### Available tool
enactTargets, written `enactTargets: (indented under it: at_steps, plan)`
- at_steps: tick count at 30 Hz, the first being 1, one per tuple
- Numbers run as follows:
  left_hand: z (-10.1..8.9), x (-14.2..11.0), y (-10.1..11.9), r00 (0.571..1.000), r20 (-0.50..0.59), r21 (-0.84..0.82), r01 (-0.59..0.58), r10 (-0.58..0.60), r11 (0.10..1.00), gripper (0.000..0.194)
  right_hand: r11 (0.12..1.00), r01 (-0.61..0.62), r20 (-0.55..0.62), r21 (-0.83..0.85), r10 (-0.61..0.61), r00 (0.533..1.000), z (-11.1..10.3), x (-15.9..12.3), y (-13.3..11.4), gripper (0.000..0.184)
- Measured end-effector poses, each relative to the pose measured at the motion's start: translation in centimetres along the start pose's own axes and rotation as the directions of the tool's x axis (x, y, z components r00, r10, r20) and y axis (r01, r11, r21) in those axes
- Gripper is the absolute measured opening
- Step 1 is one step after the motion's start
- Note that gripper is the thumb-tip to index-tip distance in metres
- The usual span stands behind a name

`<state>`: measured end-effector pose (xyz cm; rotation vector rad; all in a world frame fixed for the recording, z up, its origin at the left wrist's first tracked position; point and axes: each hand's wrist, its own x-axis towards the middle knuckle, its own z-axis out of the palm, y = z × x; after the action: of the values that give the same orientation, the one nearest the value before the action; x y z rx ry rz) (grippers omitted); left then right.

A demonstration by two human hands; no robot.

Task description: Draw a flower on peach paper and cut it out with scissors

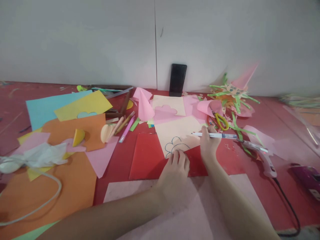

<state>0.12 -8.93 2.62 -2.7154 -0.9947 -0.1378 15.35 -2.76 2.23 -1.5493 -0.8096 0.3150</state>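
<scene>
A cream sheet of paper [175, 131] lies at an angle over a red sheet [146, 156]. On it is a scalloped, flower-like outline in dark ink, part of which my left hand [175, 166] covers. The fingers of that hand rest on the paper's lower edge, slightly bent and a little apart. My right hand [210, 145] is closed around a white marker [217, 135], held level to the right of the drawing. Its dark tip points left, just above the cream sheet.
Scissors [221, 122], a pink cone [145, 106] and a propped black phone [178, 80] stand or lie behind. To the right are a glue gun [262, 155] with its cord and a decorated party hat [237, 88]. Orange sheets [75, 180] and several pens lie left.
</scene>
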Motion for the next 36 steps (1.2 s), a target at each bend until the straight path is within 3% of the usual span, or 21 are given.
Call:
enactTargets:
  at_steps: [3, 8, 12, 17, 20, 23, 29, 36]
  plan:
    - [-0.8, -0.2, -1.8, 0.998, 0.017, -0.113, 0.065, -0.064, 0.991, 0.033, 1.0, 0.017, -0.032, 0.025, -0.016, 0.999, -1.2, 0.4, -0.3, 0.034]
    - [-1.6, -1.1, -4.8, 0.988, 0.043, -0.098, 0.155, -0.151, 0.983, 0.028, 0.999, -0.001, -0.039, 0.034, 0.002, 0.999, -3.0, 0.7, 0.5, 0.034]
    - [-1.2, -1.3, -6.2, 0.996, 0.093, -0.065, -0.002, 0.008, 0.998, 0.023, 0.978, -0.1, -0.12, 0.183, 0.123, 0.985, -3.6, 1.3, 2.1, 0.03]
    - [-0.4, -0.9, -7.7, 0.982, 0.12, 0.01, -0.151, 0.149, 0.988, 0.045, 0.934, -0.157, -0.103, 0.322, 0.199, 0.974, -3.9, 1.6, 3.0, 0.027]
    - [-0.5, -0.4, -8.9, 0.979, 0.096, -0.05, -0.178, 0.182, 0.983, 0.04, 0.934, -0.155, -0.091, 0.322, 0.194, 0.977, -4.1, 1.6, 2.9, 0.029]
    - [-1.2, 0.2, -9.4, 0.973, -0.003, -0.05, -0.231, 0.232, 0.972, 0.029, 0.913, -0.164, -0.105, 0.375, 0.217, 0.971, -4.0, 1.7, 2.7, 0.029]
    - [-3.6, 0.3, -6.3, 0.935, -0.157, 0.119, -0.301, 0.318, 0.946, 0.029, 0.908, -0.139, -0.189, 0.395, 0.229, 0.955, -3.9, 2.0, 2.8, 0.033]
    - [-3.7, -1.4, -1.0, 0.98, -0.169, 0.172, -0.076, 0.105, 0.982, 0.027, 0.91, -0.199, -0.131, 0.365, 0.261, 0.956, -3.8, 2.0, 2.8, 0.023]
